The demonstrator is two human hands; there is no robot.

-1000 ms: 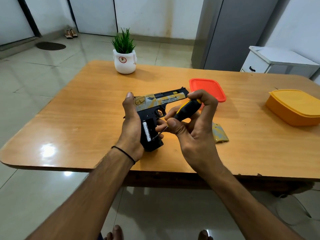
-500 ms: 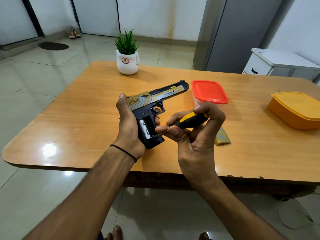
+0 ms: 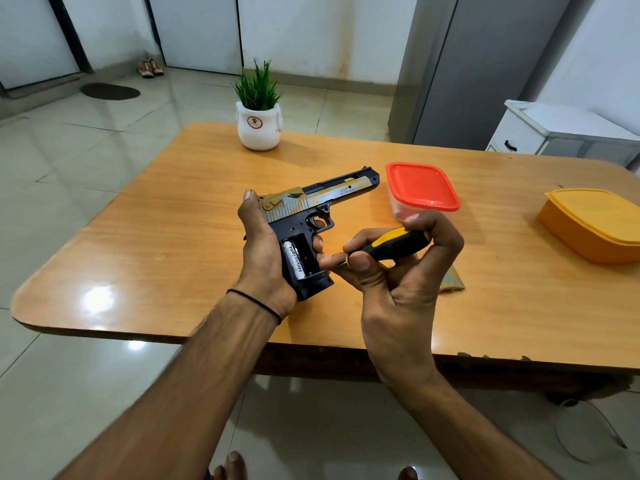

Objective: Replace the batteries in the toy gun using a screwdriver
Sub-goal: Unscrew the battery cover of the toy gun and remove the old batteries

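One battery [image 3: 292, 259] shows in the open grip of the toy gun [image 3: 311, 202], lying on the palm side of the bay. The slot next to it, toward the left fingertips [image 3: 317, 242], is dark, and I cannot tell whether it holds a second cell. A gold-patterned cover [image 3: 452, 282] lies flat on the desk [image 3: 173, 244] just beyond the right hand [image 3: 398, 296]. So the unscrewing and opening look finished. What seems left is getting the old cells out, fitting fresh ones, and screwing the cover back on. No spare batteries can be made out.

The left hand [image 3: 263, 265] grasps the grip from behind, thumb straight up beside the rear of the slide and fingers curled round the front. The muzzle points away and to the right. The right hand is turned palm toward the camera, fingers clenched around the yellow-and-black handle of the screwdriver [image 3: 398, 242], thumb and forefinger pinching its front end. The tip points at the lower end of the bay, just beside the left fingertips. Whether it touches anything is hidden.
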